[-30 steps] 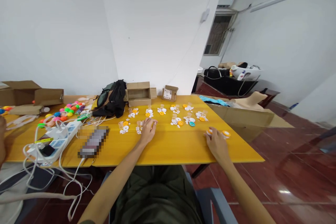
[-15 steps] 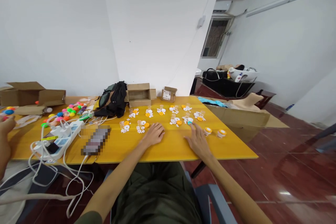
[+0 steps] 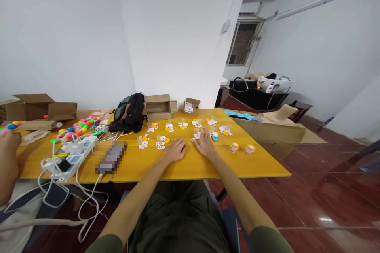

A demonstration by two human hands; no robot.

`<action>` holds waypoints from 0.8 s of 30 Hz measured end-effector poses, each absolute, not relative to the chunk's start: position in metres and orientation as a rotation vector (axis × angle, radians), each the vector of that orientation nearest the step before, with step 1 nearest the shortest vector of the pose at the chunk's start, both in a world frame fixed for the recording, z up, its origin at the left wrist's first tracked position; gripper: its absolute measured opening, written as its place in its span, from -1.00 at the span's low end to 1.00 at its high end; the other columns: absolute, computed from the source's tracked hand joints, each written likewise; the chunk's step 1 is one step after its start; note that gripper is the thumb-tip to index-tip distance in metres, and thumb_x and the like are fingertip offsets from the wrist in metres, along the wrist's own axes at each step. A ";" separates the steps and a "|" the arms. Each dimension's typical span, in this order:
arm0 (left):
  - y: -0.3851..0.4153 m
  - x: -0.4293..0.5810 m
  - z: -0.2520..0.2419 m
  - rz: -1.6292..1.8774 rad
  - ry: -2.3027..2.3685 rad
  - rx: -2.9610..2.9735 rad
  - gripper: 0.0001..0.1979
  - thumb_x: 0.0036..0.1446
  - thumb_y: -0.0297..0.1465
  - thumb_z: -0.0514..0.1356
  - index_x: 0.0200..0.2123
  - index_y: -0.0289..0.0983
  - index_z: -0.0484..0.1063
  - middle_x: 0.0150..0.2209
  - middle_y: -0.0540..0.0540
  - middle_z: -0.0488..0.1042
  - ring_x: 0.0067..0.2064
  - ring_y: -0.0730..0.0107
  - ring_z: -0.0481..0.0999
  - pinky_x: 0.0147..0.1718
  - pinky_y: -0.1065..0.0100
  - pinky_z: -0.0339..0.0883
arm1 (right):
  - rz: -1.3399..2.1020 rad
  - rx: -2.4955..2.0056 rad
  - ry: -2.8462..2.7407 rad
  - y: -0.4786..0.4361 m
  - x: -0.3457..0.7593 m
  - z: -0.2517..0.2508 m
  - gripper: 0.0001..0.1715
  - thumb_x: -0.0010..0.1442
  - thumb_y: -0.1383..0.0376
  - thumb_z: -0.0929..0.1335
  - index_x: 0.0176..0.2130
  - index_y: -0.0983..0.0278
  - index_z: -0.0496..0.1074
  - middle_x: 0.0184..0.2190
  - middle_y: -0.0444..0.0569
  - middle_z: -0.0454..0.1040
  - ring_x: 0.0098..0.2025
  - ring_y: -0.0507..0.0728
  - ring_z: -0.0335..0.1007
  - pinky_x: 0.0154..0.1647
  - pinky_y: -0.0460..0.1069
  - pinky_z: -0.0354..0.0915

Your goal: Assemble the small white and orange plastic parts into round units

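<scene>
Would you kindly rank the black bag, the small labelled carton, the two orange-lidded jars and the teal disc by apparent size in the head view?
1. Black bag
2. Small labelled carton
3. Left orange-lidded jar and right orange-lidded jar: too alike to rank
4. Teal disc

Power strip – dark bag – coloured balls

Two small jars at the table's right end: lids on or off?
On. Both jars stand upright, with an orange-rimmed lid covering the top of each. Can't tell whether they're screwed tight.
</scene>
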State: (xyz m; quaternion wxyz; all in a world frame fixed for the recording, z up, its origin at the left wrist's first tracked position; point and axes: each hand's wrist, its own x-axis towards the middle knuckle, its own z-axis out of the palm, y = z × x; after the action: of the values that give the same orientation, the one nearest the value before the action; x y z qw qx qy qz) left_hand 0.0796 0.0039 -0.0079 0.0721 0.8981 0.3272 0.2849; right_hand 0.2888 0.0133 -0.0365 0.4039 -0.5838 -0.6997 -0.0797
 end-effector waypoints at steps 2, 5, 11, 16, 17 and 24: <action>0.005 0.080 -0.009 0.866 0.984 2.686 -0.88 0.23 -0.45 0.11 -0.24 -0.16 0.42 -0.16 -0.15 0.47 -0.03 0.13 0.46 0.05 0.13 0.36 | -0.189 -1.480 -1.754 0.019 0.288 -0.036 -0.24 0.27 0.03 0.29 0.30 0.31 0.10 0.31 0.35 0.14 0.33 0.48 0.09 0.23 0.44 0.15; 0.008 0.081 -0.012 0.882 0.996 2.667 -0.89 0.21 -0.45 0.12 -0.26 -0.15 0.42 -0.18 -0.15 0.48 -0.03 0.12 0.47 0.05 0.14 0.36 | -0.165 -1.496 -1.735 0.024 0.287 -0.036 -0.25 0.26 0.04 0.29 0.31 0.29 0.11 0.31 0.34 0.13 0.33 0.49 0.09 0.22 0.43 0.17; 0.007 0.080 -0.010 0.961 1.053 2.643 -0.89 0.18 -0.44 0.14 -0.26 -0.15 0.43 -0.19 -0.17 0.50 -0.05 0.07 0.48 0.05 0.10 0.34 | -0.198 -1.467 -1.731 0.021 0.285 -0.035 -0.25 0.26 0.04 0.29 0.31 0.27 0.11 0.30 0.33 0.13 0.32 0.48 0.10 0.22 0.44 0.16; -0.009 0.067 0.000 1.254 1.303 2.494 -0.74 0.16 -0.52 0.10 -0.12 -0.14 0.45 0.02 -0.24 0.48 0.14 -0.06 0.37 0.17 -0.07 0.17 | -0.215 -1.369 -1.860 0.011 0.273 -0.031 -0.29 0.28 0.09 0.29 0.29 0.33 0.13 0.25 0.36 0.21 0.32 0.46 0.13 0.28 0.44 0.11; -0.012 0.062 0.001 1.344 1.350 2.424 -0.71 0.15 -0.52 0.11 -0.10 -0.14 0.45 0.07 -0.24 0.46 0.19 -0.08 0.33 0.20 -0.10 0.12 | -0.199 -1.338 -1.904 0.008 0.267 -0.030 -0.32 0.28 0.11 0.29 0.28 0.32 0.14 0.24 0.35 0.24 0.32 0.45 0.15 0.29 0.43 0.12; -0.005 0.034 -0.001 1.593 1.697 1.923 -0.75 0.16 -0.45 0.12 -0.09 -0.15 0.44 0.08 -0.23 0.41 0.16 -0.10 0.36 0.12 -0.12 0.22 | -0.022 -1.075 -2.212 0.006 0.212 -0.023 -0.47 0.30 0.36 0.21 0.25 0.22 0.23 0.20 0.17 0.36 0.25 0.26 0.30 0.27 0.27 0.28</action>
State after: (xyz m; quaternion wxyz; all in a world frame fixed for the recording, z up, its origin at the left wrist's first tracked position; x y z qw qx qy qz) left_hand 0.0344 -0.0051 -0.0005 0.0614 0.6357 0.5611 0.5265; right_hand 0.2120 0.0064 -0.0231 0.3345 -0.4120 -0.8475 -0.0083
